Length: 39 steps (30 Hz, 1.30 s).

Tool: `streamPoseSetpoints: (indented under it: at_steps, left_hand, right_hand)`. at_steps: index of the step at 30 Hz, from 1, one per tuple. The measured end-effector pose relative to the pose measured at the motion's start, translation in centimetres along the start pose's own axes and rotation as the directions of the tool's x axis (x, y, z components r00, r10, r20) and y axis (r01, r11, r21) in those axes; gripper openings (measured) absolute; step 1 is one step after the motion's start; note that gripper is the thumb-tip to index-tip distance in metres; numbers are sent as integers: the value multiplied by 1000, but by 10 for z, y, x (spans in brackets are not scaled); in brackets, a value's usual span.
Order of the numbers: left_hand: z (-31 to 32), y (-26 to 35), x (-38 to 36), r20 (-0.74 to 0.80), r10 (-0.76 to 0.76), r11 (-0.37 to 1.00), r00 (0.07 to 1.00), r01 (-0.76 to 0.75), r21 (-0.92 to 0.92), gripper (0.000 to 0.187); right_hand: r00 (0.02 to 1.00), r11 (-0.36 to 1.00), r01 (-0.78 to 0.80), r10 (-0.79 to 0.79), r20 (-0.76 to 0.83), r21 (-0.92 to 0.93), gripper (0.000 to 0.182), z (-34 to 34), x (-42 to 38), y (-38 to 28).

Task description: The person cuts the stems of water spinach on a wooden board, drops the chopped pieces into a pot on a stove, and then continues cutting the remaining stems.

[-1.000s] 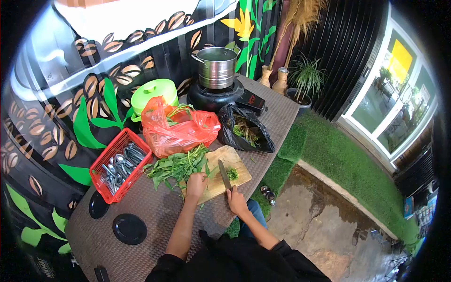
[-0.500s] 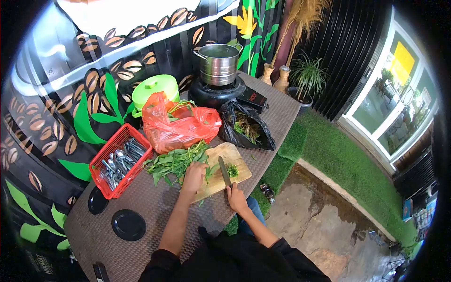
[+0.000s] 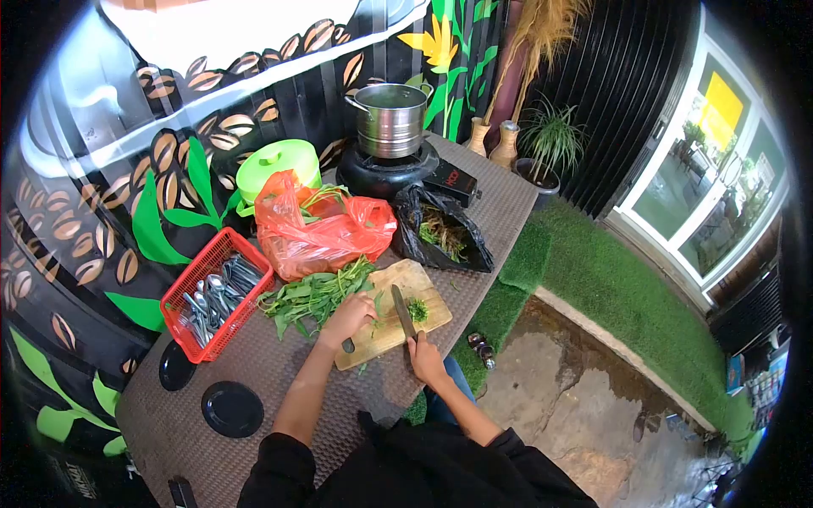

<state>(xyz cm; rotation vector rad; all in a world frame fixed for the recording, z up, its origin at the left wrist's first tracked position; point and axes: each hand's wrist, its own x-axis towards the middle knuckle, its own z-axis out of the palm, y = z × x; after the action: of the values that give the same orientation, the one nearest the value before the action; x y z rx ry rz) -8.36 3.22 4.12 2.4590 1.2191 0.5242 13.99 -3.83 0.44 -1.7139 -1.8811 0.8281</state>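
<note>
Find leafy greens point(image 3: 303, 298) fwd-left of nearer L hand point(image 3: 345, 320), slanting far-right on surface point(image 3: 264, 360); can't tell if holding any in L grip; clasping knife point(image 3: 401, 310) in R hand point(image 3: 427, 359), pointing blade away over cutting board point(image 3: 381, 340)

Near mid-frame, the knife point(image 3: 403, 315) slants over the wooden cutting board point(image 3: 393, 327), its dark blade pointing up-left. Finely chopped greens point(image 3: 417, 311) sit right of it; long leafy stems point(image 3: 315, 295) lie loosely piled at the board's left.
</note>
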Motion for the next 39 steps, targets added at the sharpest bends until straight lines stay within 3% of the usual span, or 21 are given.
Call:
streamPoseSetpoints:
  at_steps: [2, 3, 5, 6, 8, 12, 14, 17, 20, 21, 23, 30, 32, 39]
  left_hand:
    - [3, 9, -3, -183, 65, 998, 981, -65, 7, 13]
    - [4, 13, -1, -182, 66, 998, 981, -66, 7, 13]
    - [5, 19, 4, -459, 102, 986, 882, -151, -71, 16]
    - [1, 25, 4, -458, 101, 986, 883, -150, -70, 16]
    - [-11, 34, 4, -470, -102, 971, 877, -15, -238, 17]
    - [-31, 60, 4, -451, -249, 960, 857, 156, -235, 16]
    - [-12, 49, 2, -434, -325, 944, 840, 316, -94, 16]
    - [36, 30, -8, -439, -306, 934, 845, 356, 36, 17]
    - [57, 39, -13, -385, -418, 892, 823, 452, -3, 18]
    - [63, 41, -12, -382, -421, 891, 823, 454, -3, 18]
    - [72, 45, -5, -457, -212, 945, 864, 300, 129, 17]
    - [71, 67, 5, -419, -184, 964, 889, 247, 101, 18]
    - [72, 68, 4, -475, -168, 969, 864, 233, 81, 21]
    - [73, 61, 2, -460, -235, 965, 856, 263, -4, 21]
  right_hand:
    - [1000, 1000, 6, -6, 4, 8, 35, 0, 1, 2]
    - [1000, 1000, 13, -13, 7, 19, 35, 0, 2, 2]
    - [1000, 999, 27, -27, -7, 25, 34, 1, 2, 2]
    - [999, 999, 42, -41, -19, 28, 33, 0, 2, 1]
    - [999, 998, 34, -32, -43, 52, 32, -1, -1, -4]
    - [997, 994, 45, -37, -74, 103, 30, -4, -5, -19]
    - [998, 996, 39, -35, -43, 82, 31, -2, -7, -21]
    - [1000, 1000, 1, -1, 6, 5, 33, -2, -10, -19]
    - [999, 995, -32, 32, 0, -94, 36, -5, -4, -10]
    - [999, 990, -33, 30, -28, -137, 37, -9, -1, -7]
    - [998, 985, -46, 40, -41, -168, 38, -15, 5, -4]
    - [999, 974, 24, -31, -25, -227, 38, -16, 11, 7]
    - [1000, 969, 9, -13, -15, -245, 37, -18, 9, 6]
    - [998, 967, 33, -45, -40, -253, 35, -18, 7, 6]
